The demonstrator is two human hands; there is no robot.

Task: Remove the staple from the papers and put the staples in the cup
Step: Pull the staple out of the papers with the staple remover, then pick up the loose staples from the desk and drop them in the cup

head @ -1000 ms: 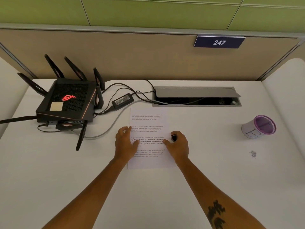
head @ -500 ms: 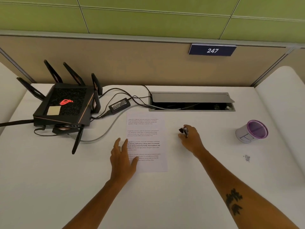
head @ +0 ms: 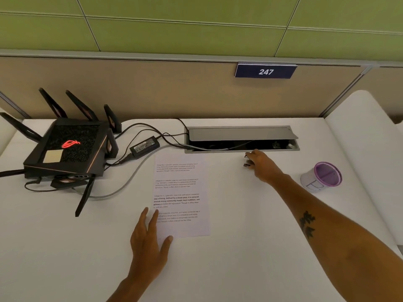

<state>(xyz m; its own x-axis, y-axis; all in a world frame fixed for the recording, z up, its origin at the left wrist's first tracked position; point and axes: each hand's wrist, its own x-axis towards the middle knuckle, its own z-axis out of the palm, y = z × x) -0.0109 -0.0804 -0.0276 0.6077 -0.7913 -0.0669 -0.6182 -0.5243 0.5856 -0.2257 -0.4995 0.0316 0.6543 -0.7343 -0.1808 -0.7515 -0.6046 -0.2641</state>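
Note:
The printed papers (head: 182, 188) lie flat in the middle of the white desk. My left hand (head: 149, 238) rests with fingers apart on their lower left corner, holding nothing. My right hand (head: 262, 165) is stretched out to the right of the papers, just in front of the cable tray. Its fingers are closed on a small dark staple remover (head: 247, 161), held low over the desk. The white cup (head: 322, 177) with a purple rim stands upright at the far right, a hand's width beyond my right wrist. No staple is visible.
A black router (head: 67, 149) with antennas sits at the back left, with a power brick (head: 145, 147) and cables running to the open cable tray (head: 242, 140). A grey cable (head: 122, 188) curves past the papers' left side. A beige partition closes off the back.
My right hand has left the papers and moved away to the back right with the staple remover. My left hand has slid down to the papers' lower left corner.

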